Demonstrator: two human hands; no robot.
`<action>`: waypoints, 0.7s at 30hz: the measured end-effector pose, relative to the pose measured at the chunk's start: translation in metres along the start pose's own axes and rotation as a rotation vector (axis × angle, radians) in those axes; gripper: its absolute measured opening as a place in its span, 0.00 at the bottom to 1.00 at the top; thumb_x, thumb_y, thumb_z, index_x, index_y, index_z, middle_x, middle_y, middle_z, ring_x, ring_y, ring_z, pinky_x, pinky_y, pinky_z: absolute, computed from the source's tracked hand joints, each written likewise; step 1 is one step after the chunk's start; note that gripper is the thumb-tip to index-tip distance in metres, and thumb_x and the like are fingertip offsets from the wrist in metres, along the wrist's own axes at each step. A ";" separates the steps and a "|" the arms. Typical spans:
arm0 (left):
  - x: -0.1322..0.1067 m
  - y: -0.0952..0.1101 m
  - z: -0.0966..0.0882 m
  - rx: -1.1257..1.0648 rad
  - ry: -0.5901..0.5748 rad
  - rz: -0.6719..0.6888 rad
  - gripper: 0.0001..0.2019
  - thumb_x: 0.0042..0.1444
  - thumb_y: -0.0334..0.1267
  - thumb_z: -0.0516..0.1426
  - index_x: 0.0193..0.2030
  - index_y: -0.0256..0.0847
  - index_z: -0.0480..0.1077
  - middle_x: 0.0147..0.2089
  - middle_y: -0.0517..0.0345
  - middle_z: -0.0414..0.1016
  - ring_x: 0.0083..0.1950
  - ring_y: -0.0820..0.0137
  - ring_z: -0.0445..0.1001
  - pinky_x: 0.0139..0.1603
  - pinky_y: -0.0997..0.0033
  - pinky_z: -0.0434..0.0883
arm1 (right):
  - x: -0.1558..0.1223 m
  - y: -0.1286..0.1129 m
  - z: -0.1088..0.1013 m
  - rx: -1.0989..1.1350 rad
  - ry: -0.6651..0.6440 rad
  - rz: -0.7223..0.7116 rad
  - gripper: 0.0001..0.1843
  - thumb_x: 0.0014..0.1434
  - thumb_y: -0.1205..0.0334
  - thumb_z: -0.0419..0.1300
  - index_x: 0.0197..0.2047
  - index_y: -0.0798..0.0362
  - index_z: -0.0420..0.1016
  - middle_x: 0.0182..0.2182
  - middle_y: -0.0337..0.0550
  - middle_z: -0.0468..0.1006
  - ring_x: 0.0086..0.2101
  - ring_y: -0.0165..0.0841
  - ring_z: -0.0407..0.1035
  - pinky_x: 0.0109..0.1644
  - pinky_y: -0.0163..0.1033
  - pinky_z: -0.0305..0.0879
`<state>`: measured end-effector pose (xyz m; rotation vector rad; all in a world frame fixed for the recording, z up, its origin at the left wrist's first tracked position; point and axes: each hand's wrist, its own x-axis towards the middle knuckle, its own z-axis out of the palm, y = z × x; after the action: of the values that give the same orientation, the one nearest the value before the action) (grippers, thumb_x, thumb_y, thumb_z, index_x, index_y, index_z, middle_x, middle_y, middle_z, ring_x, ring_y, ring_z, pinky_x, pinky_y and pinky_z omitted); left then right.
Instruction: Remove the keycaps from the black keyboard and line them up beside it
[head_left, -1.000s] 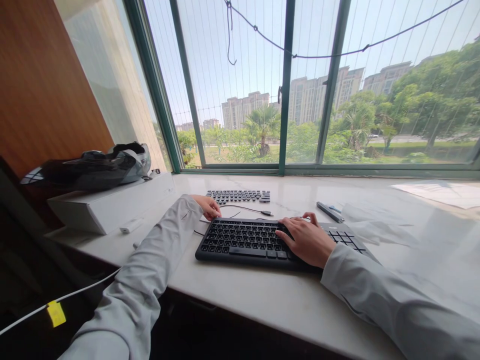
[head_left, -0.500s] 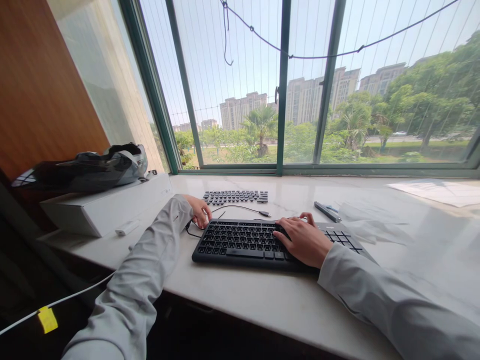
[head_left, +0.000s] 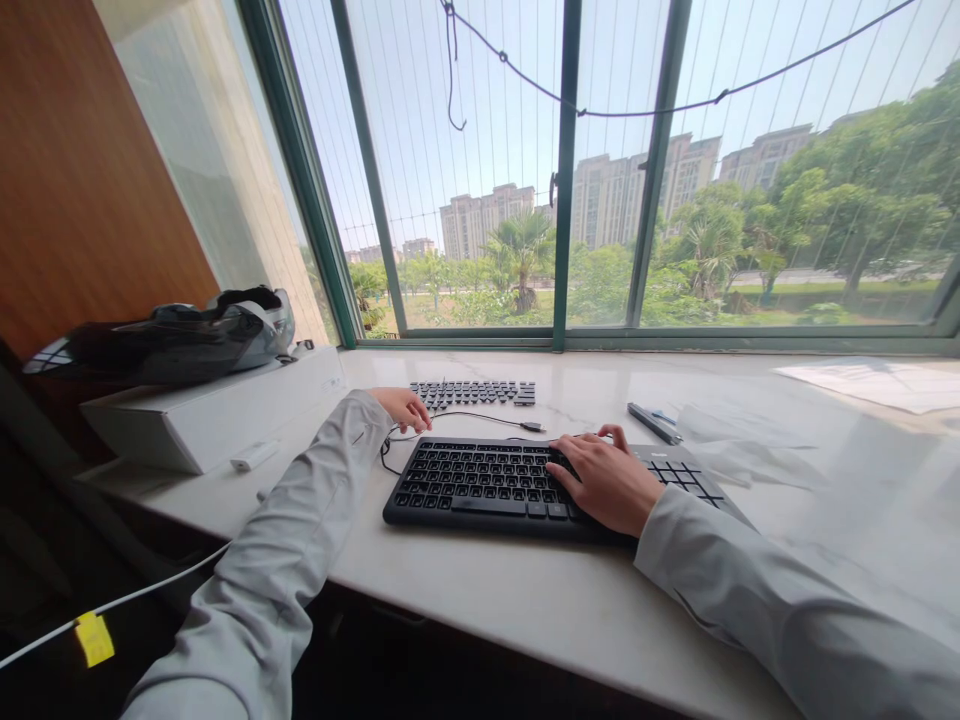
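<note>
A black keyboard (head_left: pixel 480 482) lies on the white marble sill (head_left: pixel 525 600) in front of me. My right hand (head_left: pixel 609 482) rests flat on its right-middle keys, fingers spread. Behind the keyboard's back left corner my left hand (head_left: pixel 406 408) is curled around the keyboard's thin black cable (head_left: pixel 480 416). That cable runs right to a loose USB plug (head_left: pixel 532 427) and loops down by the keyboard's left end. A flat block of loose black keycaps (head_left: pixel 474 393) lies just beyond the left hand.
At the left stands a white box (head_left: pixel 210 420) with a dark bag (head_left: pixel 172 340) on top and a small white stick (head_left: pixel 253 457) beside it. A dark pen-like tool (head_left: pixel 654 423), clear plastic film (head_left: pixel 742 450) and paper (head_left: pixel 885 385) lie to the right. Window frame behind.
My left hand dipped toward the keyboard's back left corner, then moved back up toward the keycaps, and the cable loop shifted with it. The right hand stayed on the keyboard.
</note>
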<state>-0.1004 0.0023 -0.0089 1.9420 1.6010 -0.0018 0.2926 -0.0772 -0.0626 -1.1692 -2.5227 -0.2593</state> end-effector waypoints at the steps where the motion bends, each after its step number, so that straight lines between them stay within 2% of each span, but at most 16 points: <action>1: 0.002 0.000 0.000 0.009 0.055 0.017 0.27 0.43 0.57 0.64 0.44 0.38 0.79 0.40 0.51 0.80 0.32 0.71 0.72 0.35 0.74 0.68 | 0.000 0.000 0.000 0.003 -0.002 0.001 0.18 0.68 0.52 0.47 0.47 0.51 0.73 0.44 0.48 0.80 0.44 0.41 0.73 0.56 0.52 0.48; 3: 0.005 0.002 0.002 0.018 0.143 0.059 0.28 0.46 0.58 0.62 0.46 0.38 0.78 0.44 0.50 0.79 0.37 0.69 0.71 0.35 0.75 0.67 | 0.000 -0.001 -0.001 0.008 -0.004 0.003 0.17 0.68 0.52 0.47 0.47 0.52 0.73 0.44 0.48 0.80 0.44 0.41 0.72 0.56 0.52 0.48; 5: 0.008 0.003 0.003 0.016 0.154 0.101 0.28 0.46 0.58 0.62 0.47 0.39 0.78 0.47 0.50 0.78 0.41 0.68 0.71 0.35 0.75 0.67 | 0.000 -0.001 -0.001 0.011 -0.003 0.003 0.17 0.69 0.52 0.47 0.47 0.52 0.73 0.44 0.48 0.80 0.45 0.41 0.72 0.56 0.52 0.48; 10: 0.008 0.000 0.004 -0.002 0.002 0.117 0.28 0.41 0.56 0.66 0.45 0.38 0.79 0.44 0.50 0.80 0.35 0.70 0.73 0.33 0.75 0.68 | 0.000 -0.001 0.000 0.016 0.001 0.002 0.17 0.69 0.53 0.48 0.47 0.52 0.73 0.44 0.47 0.80 0.45 0.41 0.72 0.56 0.53 0.47; 15: 0.005 -0.004 0.003 -0.034 -0.129 0.081 0.28 0.42 0.56 0.66 0.48 0.43 0.78 0.46 0.52 0.80 0.38 0.67 0.76 0.30 0.76 0.66 | 0.000 0.000 0.001 0.007 0.004 -0.003 0.17 0.69 0.53 0.48 0.47 0.52 0.73 0.45 0.48 0.80 0.45 0.41 0.73 0.56 0.53 0.47; 21: 0.013 -0.005 0.008 -0.015 -0.016 0.055 0.26 0.40 0.55 0.68 0.43 0.40 0.79 0.38 0.53 0.81 0.35 0.69 0.76 0.35 0.75 0.67 | 0.000 0.000 0.001 -0.001 0.000 -0.006 0.17 0.68 0.53 0.48 0.47 0.52 0.73 0.45 0.48 0.80 0.45 0.42 0.73 0.56 0.53 0.48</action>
<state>-0.0981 0.0112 -0.0222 1.9684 1.5332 0.0174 0.2921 -0.0769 -0.0633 -1.1619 -2.5267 -0.2623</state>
